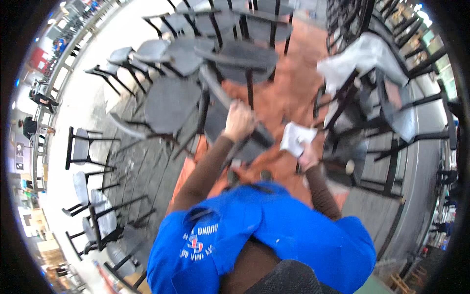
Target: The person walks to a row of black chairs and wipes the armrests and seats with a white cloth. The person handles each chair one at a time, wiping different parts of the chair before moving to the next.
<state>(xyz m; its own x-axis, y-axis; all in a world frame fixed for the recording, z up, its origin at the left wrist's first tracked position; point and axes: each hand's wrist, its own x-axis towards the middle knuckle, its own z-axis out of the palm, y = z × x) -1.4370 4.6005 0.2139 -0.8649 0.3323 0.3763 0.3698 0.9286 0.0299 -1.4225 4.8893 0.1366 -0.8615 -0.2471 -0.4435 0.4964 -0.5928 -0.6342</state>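
Observation:
My left hand (240,121) is closed around the frame of a dark grey wooden chair (248,148), which stands tilted in front of me. Its seat is turned partly toward me, and motion blurs some of its edges. To the right of that chair, my right hand (308,157) grips a crumpled white cloth (295,138). The cloth is apart from the chair.
Reddish-brown sheeting (301,73) covers the floor under the chair. Several dark chairs stand close by on the left, among them a round-seated chair (172,105). On the right are upturned chairs (399,115) and a white plastic sheet (364,56).

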